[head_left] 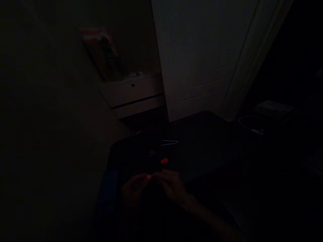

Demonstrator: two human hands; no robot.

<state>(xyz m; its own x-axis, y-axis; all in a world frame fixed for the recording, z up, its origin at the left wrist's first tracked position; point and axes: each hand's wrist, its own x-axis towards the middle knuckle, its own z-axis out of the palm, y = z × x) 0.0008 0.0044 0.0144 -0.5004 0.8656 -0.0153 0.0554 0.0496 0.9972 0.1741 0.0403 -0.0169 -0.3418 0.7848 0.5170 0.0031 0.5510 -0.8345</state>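
Near red block (164,161): small bright piece (148,177), pinched in left hand (133,186); right hand (173,185), grip indeterminable; possible drop from poor lighting

- Heavily underexposed: most of the frame near black, right side and bottom crushed.
- Pale door panel (202,57) is the brightest broad area, only dim grey.
- Can't tell where the light comes from.
- Red block (164,161) stands out best.
- Left hand (132,189) and right hand (173,186): murky reddish shapes, finger detail lost.
- Upper-left picture (99,35) looks soft, smeared.
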